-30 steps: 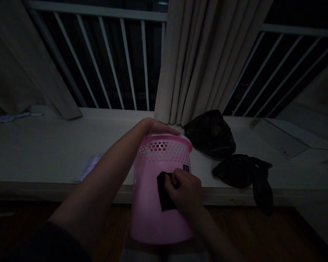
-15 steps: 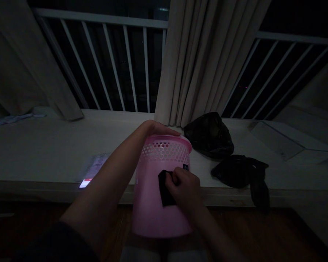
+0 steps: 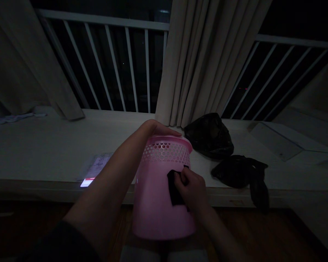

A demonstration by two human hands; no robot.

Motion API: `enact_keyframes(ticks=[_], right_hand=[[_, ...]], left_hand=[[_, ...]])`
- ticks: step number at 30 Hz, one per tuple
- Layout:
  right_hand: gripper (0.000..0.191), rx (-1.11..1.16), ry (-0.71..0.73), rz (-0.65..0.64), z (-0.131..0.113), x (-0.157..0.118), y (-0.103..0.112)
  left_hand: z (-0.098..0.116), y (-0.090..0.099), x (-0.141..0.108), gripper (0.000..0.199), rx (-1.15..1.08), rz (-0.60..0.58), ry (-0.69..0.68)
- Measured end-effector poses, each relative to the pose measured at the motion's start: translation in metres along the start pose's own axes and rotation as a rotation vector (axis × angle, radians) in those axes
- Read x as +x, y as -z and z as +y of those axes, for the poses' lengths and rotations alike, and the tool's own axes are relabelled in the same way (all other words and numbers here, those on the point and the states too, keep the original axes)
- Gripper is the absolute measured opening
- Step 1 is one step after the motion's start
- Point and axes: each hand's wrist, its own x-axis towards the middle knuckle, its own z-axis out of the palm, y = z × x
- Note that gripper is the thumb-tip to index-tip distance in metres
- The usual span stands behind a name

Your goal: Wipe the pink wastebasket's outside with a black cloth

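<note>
A pink plastic bin [image 3: 158, 203] with a honeycomb band of holes under its rim stands upright in the middle of the view. My left hand [image 3: 165, 130] lies across the top rim, fingers stretched out and pointing right. Against the bin's right side, my right hand [image 3: 191, 183] is closed on a black cloth [image 3: 175, 191], which hangs flat on the pink wall below the fingers. The inside of the bin is hidden.
Behind the bin runs a pale ledge [image 3: 57, 145]. On it are a black plastic bag [image 3: 209, 136], a smaller black bag [image 3: 235, 171] hanging over the edge, a white box [image 3: 284, 142] and a lit phone [image 3: 86, 182] by papers. Curtains and white railings stand behind.
My right hand has moved to the right across the bin's wall with the black cloth. My left hand stays on the rim.
</note>
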Motion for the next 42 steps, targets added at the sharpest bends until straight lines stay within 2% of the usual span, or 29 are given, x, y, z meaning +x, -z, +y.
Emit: enact_keyframes(ticks=[6,11,16,19,23,33,42], right_hand=[[0.032,-0.006,0.057,-0.016,0.001,0.005,-0.001],[0.033,-0.020,0.005,0.004,-0.002,0.014,-0.003],[0.030,-0.048,0.108,-0.021,-0.012,0.012,-0.004],[0.032,-0.030,0.094,-0.015,-0.012,0.014,-0.004],[0.032,-0.031,0.041,0.002,-0.009,0.018,-0.006],[0.032,-0.025,0.012,0.006,-0.007,0.017,-0.008],[0.032,-0.011,-0.006,0.011,-0.005,0.016,-0.008]], left_hand=[[-0.005,0.002,-0.002,0.078,-0.073,-0.055,0.042],[-0.009,0.004,-0.001,0.076,-0.126,-0.072,0.075],[-0.008,0.004,-0.002,0.076,-0.109,-0.084,0.037],[-0.009,0.004,-0.001,0.074,-0.133,-0.096,0.047],[-0.010,0.003,-0.003,0.076,-0.176,-0.071,0.068],[-0.006,-0.001,-0.005,0.078,-0.187,-0.059,0.086],[-0.006,-0.002,0.001,0.077,-0.116,0.041,0.058]])
